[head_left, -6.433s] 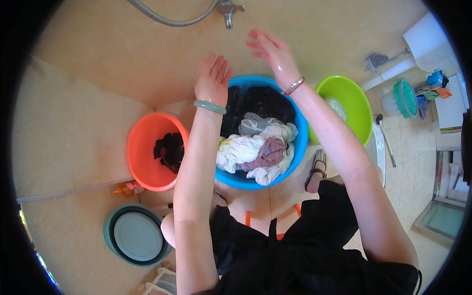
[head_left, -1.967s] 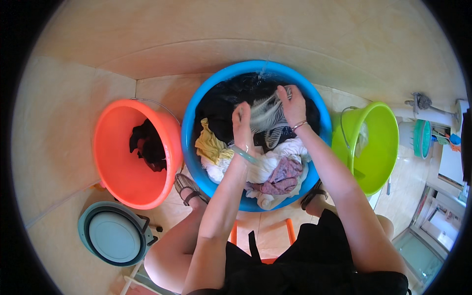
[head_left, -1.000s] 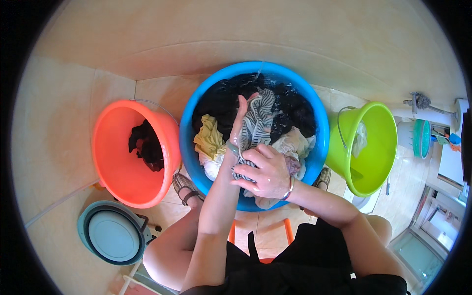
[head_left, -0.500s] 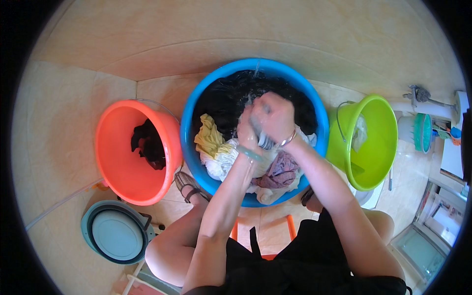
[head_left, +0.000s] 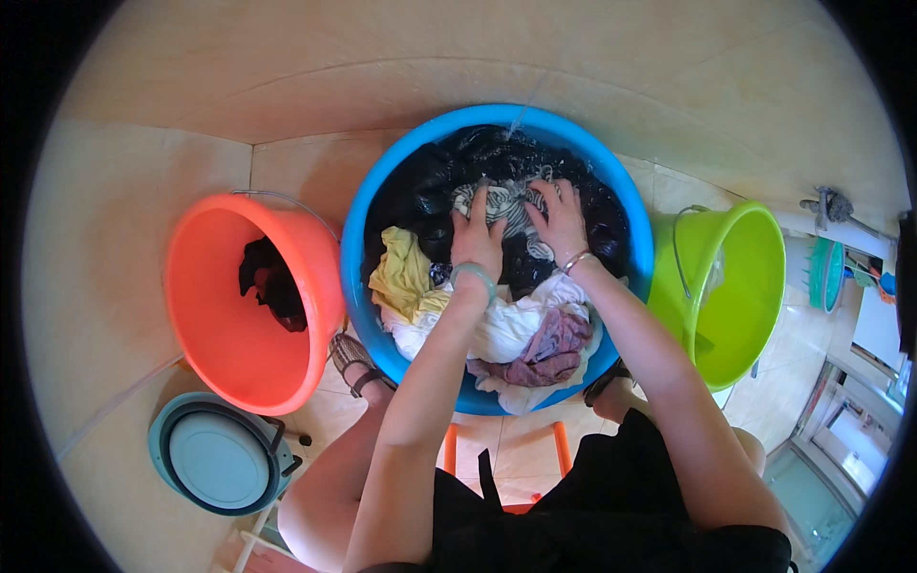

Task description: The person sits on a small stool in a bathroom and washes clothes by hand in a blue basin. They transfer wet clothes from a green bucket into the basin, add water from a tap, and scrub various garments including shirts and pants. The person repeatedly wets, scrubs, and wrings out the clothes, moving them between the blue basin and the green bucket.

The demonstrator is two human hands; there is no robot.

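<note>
A black-and-white striped cloth lies on the dark, wet clothes in the far half of a big blue basin. My left hand rests on its left part with the fingers spread. On its right part lies my right hand, fingers also apart. Closer to me in the basin are a yellow cloth, white clothes and a mauve patterned cloth. A thin stream of water falls at the basin's far side.
Left of the basin stands an orange bucket with dark clothes inside. A green bucket is on the right, holding something pale. A grey-blue folding basin sits at the lower left. The tiled wall rises behind.
My hands were close together, gripping the striped cloth. Now they are apart and spread over it, and the cloth lies loosened farther back in the basin.
</note>
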